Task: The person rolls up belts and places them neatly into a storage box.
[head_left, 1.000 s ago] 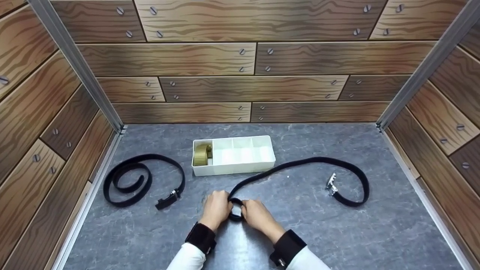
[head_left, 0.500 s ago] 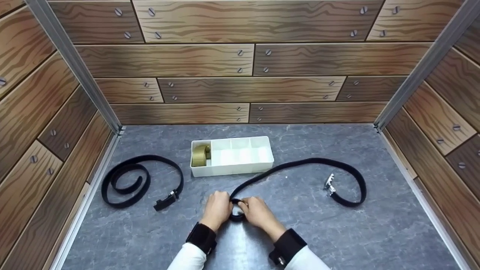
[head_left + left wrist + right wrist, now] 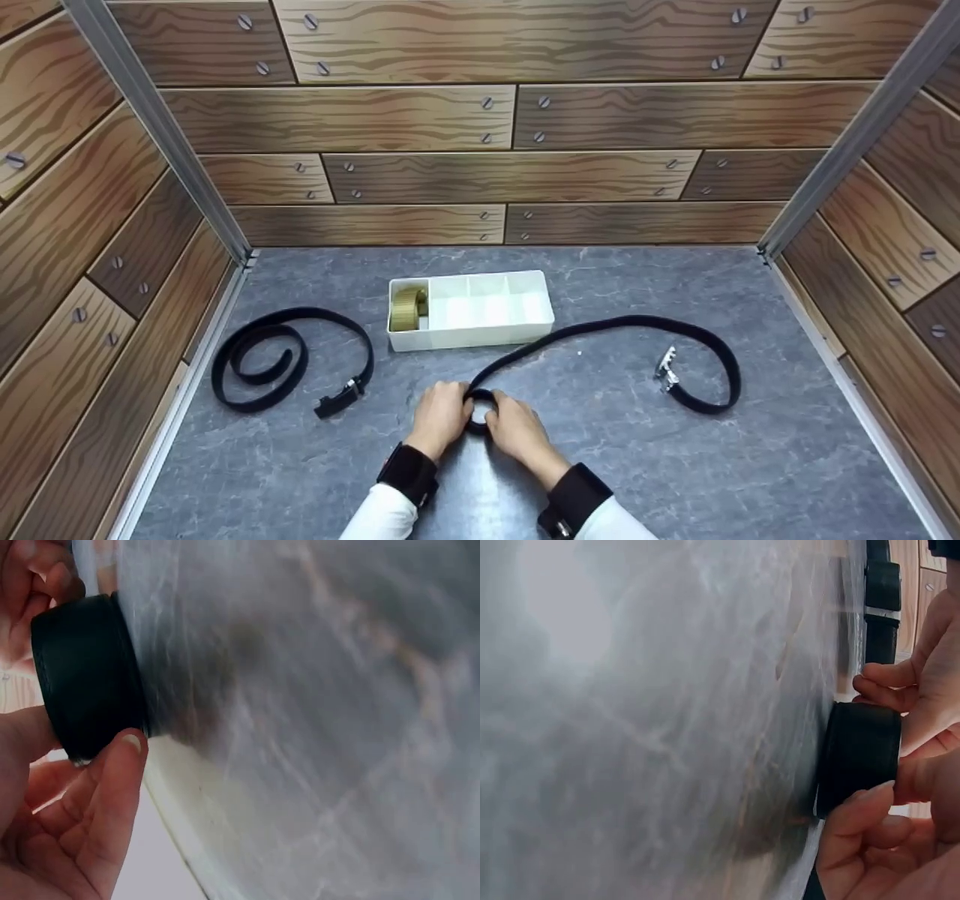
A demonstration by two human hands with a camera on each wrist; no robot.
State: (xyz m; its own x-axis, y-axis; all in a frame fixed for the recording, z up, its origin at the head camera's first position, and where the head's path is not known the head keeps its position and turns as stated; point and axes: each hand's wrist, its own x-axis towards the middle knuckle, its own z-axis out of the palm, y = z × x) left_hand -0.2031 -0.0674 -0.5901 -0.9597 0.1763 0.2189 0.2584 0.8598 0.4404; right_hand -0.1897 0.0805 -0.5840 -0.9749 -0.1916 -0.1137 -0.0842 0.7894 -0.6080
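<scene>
A black belt (image 3: 637, 321) has its near end wound into a small ring-shaped coil (image 3: 478, 430), standing on edge on the grey table. My left hand (image 3: 441, 411) pinches the coil's left side. The right side is gripped by my right hand (image 3: 517, 426). In the left wrist view, thumb and fingers hold the lower rim of the coil (image 3: 86, 675). In the right wrist view, fingers pinch the same coil (image 3: 861, 757), with the other hand just above. From the coil the strap curves away to the right, ending in a silver buckle (image 3: 666, 367).
Behind the hands stands a white divided box (image 3: 471, 339), with a rolled olive-gold strap (image 3: 406, 309) in its left compartment. A second black belt (image 3: 259, 405) lies loosely spiralled at left, its buckle end towards the hands. Wood-patterned walls (image 3: 420, 176) enclose the table.
Both hands and the coil have shifted slightly away from the body and to the right, and the fingers have changed position round the coil. The buckle end and the second belt stay put.
</scene>
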